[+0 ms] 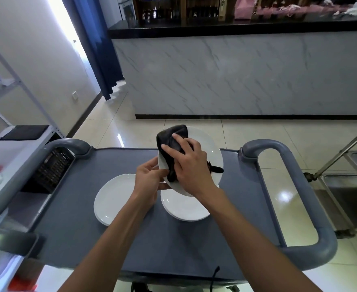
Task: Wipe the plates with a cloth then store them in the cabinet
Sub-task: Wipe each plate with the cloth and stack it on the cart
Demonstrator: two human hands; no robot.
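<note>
Above the cart (131, 245), cloth (171, 140) on tilted plate (212, 157).

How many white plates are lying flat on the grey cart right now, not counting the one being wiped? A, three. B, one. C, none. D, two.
D: one plate lies at left and another plate under the lifted plate on the cart.
</note>
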